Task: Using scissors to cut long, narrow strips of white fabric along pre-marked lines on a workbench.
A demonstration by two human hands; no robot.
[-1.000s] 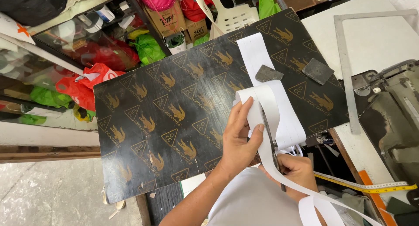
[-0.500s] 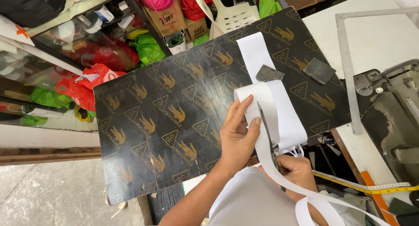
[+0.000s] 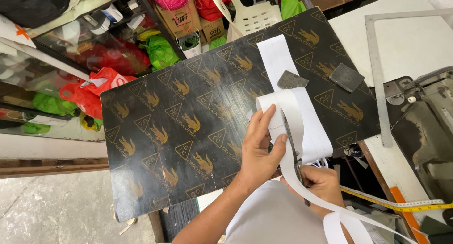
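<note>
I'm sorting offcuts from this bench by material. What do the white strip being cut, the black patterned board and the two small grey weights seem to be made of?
White strip: thin, matte, bends in a loop without creasing, so probably stiff fabric or paper interfacing.
Black board: rigid flat sheet with a slight sheen and gold printed figures, likely film-faced plywood.
Grey weights: flat, dull, rough-edged pieces, likely metal or stone; the picture leaves it open.

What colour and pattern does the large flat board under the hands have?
The large flat board is black with repeated gold animal figures and triangle marks; the head view shows it clearly.
</note>
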